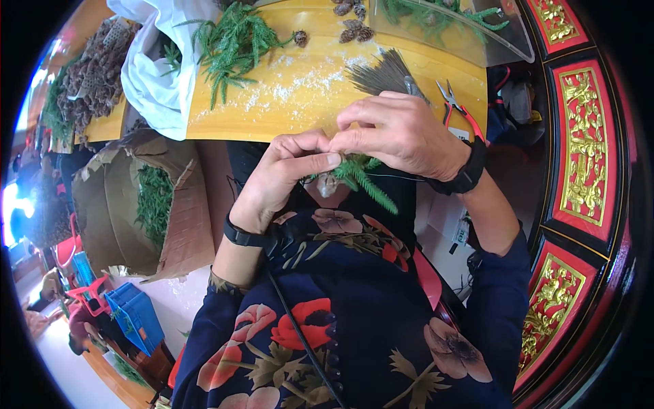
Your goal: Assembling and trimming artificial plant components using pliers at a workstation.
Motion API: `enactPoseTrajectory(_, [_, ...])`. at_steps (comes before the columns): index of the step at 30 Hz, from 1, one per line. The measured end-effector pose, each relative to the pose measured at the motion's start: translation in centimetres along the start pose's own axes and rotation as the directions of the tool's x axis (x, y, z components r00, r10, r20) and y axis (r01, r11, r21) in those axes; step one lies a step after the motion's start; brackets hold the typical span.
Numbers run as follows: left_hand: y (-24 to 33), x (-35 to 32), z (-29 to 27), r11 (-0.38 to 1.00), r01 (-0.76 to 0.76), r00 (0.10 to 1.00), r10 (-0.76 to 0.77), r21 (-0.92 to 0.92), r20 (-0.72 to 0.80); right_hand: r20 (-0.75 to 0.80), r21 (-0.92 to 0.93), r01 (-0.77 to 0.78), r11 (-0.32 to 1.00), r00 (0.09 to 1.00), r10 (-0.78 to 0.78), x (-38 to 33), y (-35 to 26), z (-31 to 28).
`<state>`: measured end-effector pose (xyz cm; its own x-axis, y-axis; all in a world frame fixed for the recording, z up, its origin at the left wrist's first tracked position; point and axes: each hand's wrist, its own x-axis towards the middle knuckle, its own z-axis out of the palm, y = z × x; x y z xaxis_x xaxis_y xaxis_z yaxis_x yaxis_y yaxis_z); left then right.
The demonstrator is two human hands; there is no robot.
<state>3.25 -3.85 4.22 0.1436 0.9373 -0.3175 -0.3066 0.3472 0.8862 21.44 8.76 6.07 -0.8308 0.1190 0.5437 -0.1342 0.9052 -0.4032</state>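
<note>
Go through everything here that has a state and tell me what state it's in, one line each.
Left hand: pinching the green sprig.
Right hand: pinching the same sprig.
Green sprig: held between both hands, above the lap.
Pliers: lying unused on the table, handles slightly apart.
Cardboard box: open, greenery inside.

Both forearms rise from the lower edge, wrists bent inward. The left hand pinches with thumb and forefinger; the right hand (fingers curled) meets it fingertip to fingertip.
</note>
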Motion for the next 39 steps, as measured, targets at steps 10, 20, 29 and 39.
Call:
enactPoseTrajectory(10, [-0.7, -0.3, -0.3, 1.0, 0.006, 0.997, -0.006, -0.004, -0.072, 0.114, -0.076, 0.056, 0.996, 0.992, -0.047, 0.6, 0.5, 0.5])
enactPoseTrajectory(20, [-1.1, 0.4, 2.0, 0.325, -0.201, 0.715, 0.693, 0.924, -0.088, 0.187, -0.088, -0.437, 0.895, 0.876, 0.445, 0.0, -1.1, 1.9])
enactPoseTrajectory(29, [-0.6, 0.5, 1.6, 0.934, -0.116, 0.868, 0.26, 0.337, -0.423, -0.422, -0.45, -0.791, 0.415, 0.598, 0.682, -10.5, 1.2, -1.4])
enactPoseTrajectory(39, [-0.4, 1.0, 1.7, 0.995, -0.068, 0.945, 0.085, 0.067, -0.314, -0.367, -0.518, -0.853, 0.061, 0.286, 0.885, -12.5, 2.6, -0.9])
